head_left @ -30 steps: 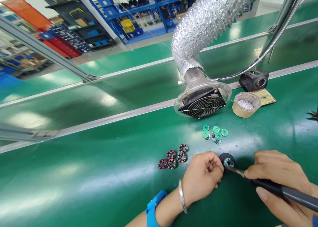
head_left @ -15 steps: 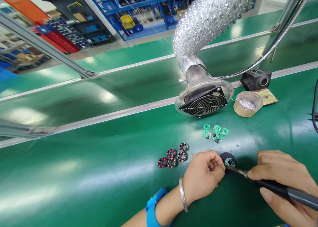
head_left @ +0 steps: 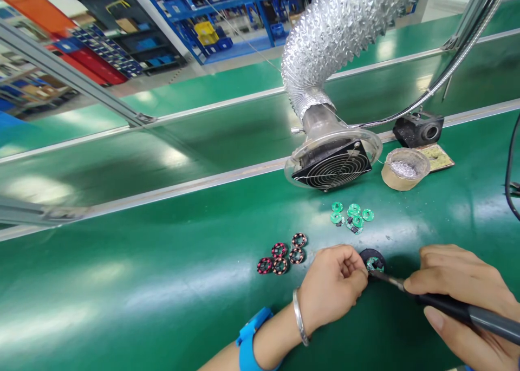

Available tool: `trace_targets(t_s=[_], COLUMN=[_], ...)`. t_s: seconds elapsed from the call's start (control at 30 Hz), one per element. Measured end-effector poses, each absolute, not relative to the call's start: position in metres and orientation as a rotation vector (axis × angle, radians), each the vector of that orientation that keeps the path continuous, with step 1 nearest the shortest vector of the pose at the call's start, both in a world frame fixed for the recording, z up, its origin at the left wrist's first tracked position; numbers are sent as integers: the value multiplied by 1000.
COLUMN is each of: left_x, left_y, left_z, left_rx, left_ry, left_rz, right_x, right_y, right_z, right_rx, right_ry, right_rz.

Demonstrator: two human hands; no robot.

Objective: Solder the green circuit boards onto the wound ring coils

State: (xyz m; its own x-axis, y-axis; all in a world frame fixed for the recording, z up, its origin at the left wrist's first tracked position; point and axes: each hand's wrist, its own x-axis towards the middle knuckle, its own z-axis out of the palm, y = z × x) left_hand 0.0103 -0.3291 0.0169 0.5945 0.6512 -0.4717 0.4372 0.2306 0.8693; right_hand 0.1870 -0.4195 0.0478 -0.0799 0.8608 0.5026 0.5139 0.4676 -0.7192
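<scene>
on a glossy green desk (head_left: 162,306), a small round green board (head_left: 374,263) on a round black disc (head_left: 368,254)

in the head view, the board lies on the disc toward the right of the desk, between the two hands. the left hand (head_left: 333,284) comes in from the left, its grip of thumb and forefinger together at the disc's left edge; whether anything thin is pinched there cannot be told. the right hand (head_left: 463,273) has its grip clamped on a slim black-and-grey pen-shaped tool (head_left: 479,317), whose dark metal tip points left to the near edge of the board, just beside the left fingertips; contact is too small to tell. a silver metal bangle (head_left: 299,317) and a bright blue strap (head_left: 252,333) go around the left wrist and forearm.

near the left hand sit two red-and-black rings (head_left: 273,250) and three copper-and-black rings (head_left: 285,266), close together. beyond the disc lies a loose cluster of green ring-shaped boards (head_left: 354,214). farther back hangs a black fan with a round wire grille (head_left: 335,168), under a crinkled silver foil duct (head_left: 325,51). to its right stands a round tan tub (head_left: 400,182) holding silvery shavings (head_left: 403,169), with a yellowish rectangular pad (head_left: 439,157) and a black block with a round opening (head_left: 410,132) just behind.
</scene>
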Motion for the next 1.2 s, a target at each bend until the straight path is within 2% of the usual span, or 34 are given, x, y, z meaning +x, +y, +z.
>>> trace_targets(t_s=[0.27, 0.43, 0.53, 0.8, 1.2], left_x=[11, 11, 11, 11, 10], left_y=[-328, -328, -328, -330, -329], left_z=[20, 19, 18, 18, 18], left_rx=[1381, 1396, 1401, 1416, 1470], left_ry=[1023, 1022, 1011, 997, 1000], left_rz=[166, 170, 182, 204, 230], right_x=[182, 191, 191, 188, 178], right_y=[-422, -421, -420, -417, -421], right_z=[51, 57, 53, 50, 53], right_rx=[-1227, -1212, -1178, -1106, -1264], right_ry=[-1590, -1833, -1698, -1758, -1654], right_rz=[410, 510, 449, 478, 312])
